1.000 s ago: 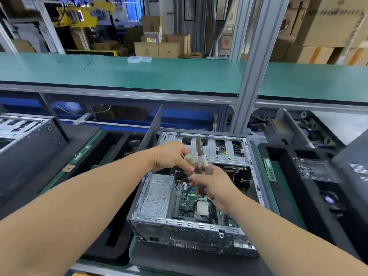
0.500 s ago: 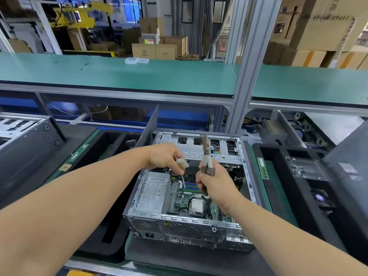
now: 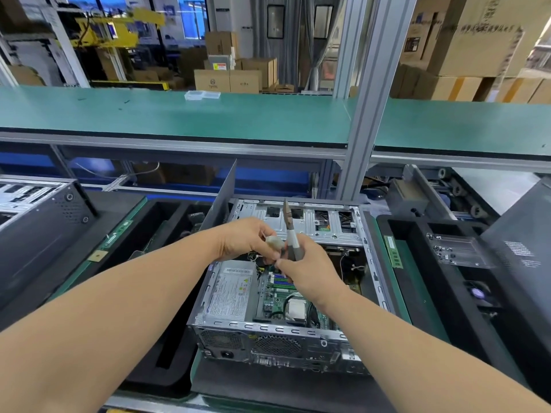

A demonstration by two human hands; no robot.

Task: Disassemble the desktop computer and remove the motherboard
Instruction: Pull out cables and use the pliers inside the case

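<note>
Two bare forearms reach forward from the bottom corners and the hands meet above an opened desktop computer case (image 3: 277, 338) lying on its side. The left hand (image 3: 244, 238) has its fingers curled around a small whitish connector (image 3: 274, 242), pinched between thumb and fingertips. The right hand (image 3: 304, 263), touching the left at the fingertips, is closed around the grey handles of a pair of pliers (image 3: 290, 234), whose thin dark nose points up and away from the knuckles. The connector sits just left of the plier handles; whether the two touch cannot be told.

Directly beneath both hands, inside the case, lies the green motherboard (image 3: 280, 293), seated flat on the case floor, with blue memory slots just under the right thumb and a pale square processor nearer the wrist. Below the left hand sits a silver power supply (image 3: 232, 290) with a white label. Beyond the fingertips is the perforated metal drive cage (image 3: 313, 222). A few thin wires run from under the left palm down into the case.

Left of the left forearm is a black foam tray (image 3: 167, 234); right of the right forearm is another black tray (image 3: 447, 278) holding a dark panel. Farther away, beyond the hands, a green shelf (image 3: 179, 117) runs across
</note>
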